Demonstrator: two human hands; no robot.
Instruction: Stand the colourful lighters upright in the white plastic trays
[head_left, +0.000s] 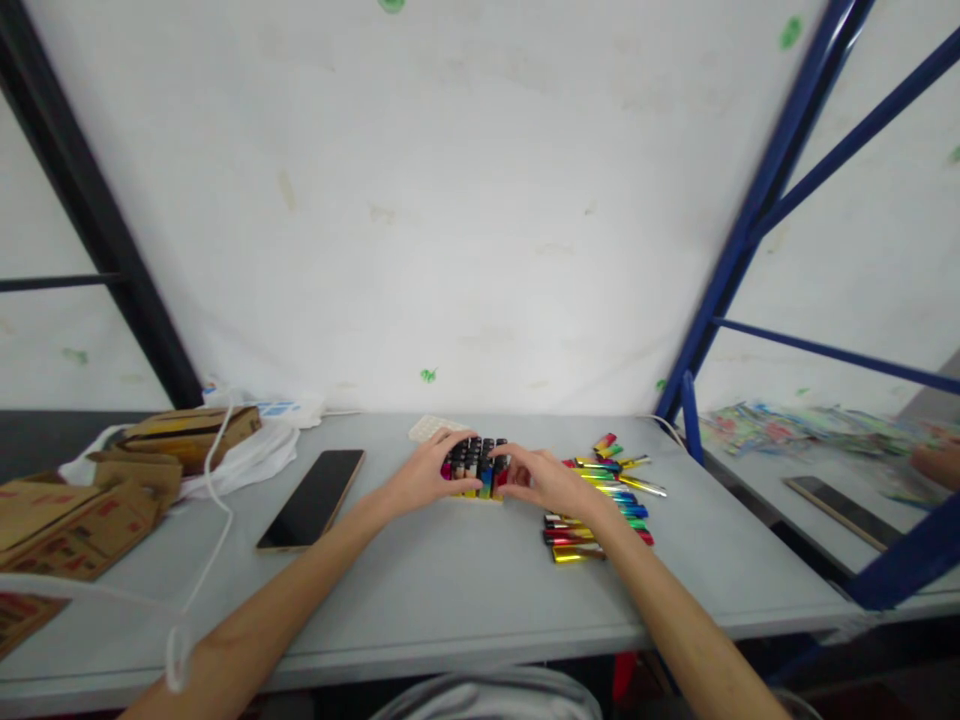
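Upright in tight rows stands a block of colourful lighters (480,468), their black tops facing up. My left hand (431,470) curves around its left side, thumb in front and fingers behind. On the right side, my right hand (546,480) grips the block with bent fingers and thumb. A pale strip, perhaps a tray edge, shows beneath the lighters at the front. Beside my right hand and partly under its forearm lies a loose pile of shiny lighters (574,537) in red, gold, green and blue. Just behind the block is a white grid-like tray (426,428), partly hidden by my left hand.
A black phone (313,500) lies left of my left forearm. Farther left are opened cardboard boxes (90,515), white plastic and a white cable (217,490). A blue metal frame (739,255) rises at right; beyond it are another phone (844,510) and another person's hand (937,463).
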